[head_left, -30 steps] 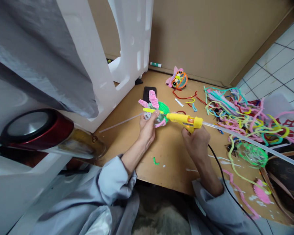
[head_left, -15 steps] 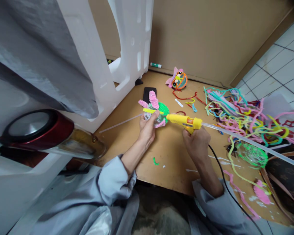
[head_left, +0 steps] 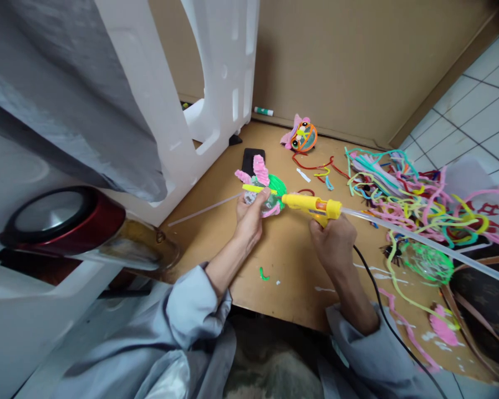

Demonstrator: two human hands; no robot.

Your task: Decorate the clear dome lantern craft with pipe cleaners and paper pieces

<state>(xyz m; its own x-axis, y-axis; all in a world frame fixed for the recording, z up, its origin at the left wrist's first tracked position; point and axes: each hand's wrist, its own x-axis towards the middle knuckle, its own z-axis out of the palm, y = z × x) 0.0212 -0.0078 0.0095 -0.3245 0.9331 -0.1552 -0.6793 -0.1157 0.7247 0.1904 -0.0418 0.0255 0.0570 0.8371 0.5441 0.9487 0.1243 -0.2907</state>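
Observation:
My left hand [head_left: 249,217] is closed around a small pipe-cleaner figure [head_left: 265,185] made of pink, green and yellow fuzzy wire, held just above the brown board [head_left: 291,266]. My right hand [head_left: 332,244] grips a yellow hot glue gun [head_left: 312,205], its nozzle touching the figure's right side. A long clear glue stick [head_left: 424,239] sticks out of the gun's back toward the right. The gun's black cord [head_left: 378,310] runs down past my right wrist.
A finished orange and pink figure [head_left: 303,136] lies at the back. A black phone [head_left: 253,159] sits behind the held figure. A pile of coloured pipe cleaners [head_left: 416,199] covers the right side. White foam packaging [head_left: 191,100] and a red-lidded jar [head_left: 70,221] stand at the left.

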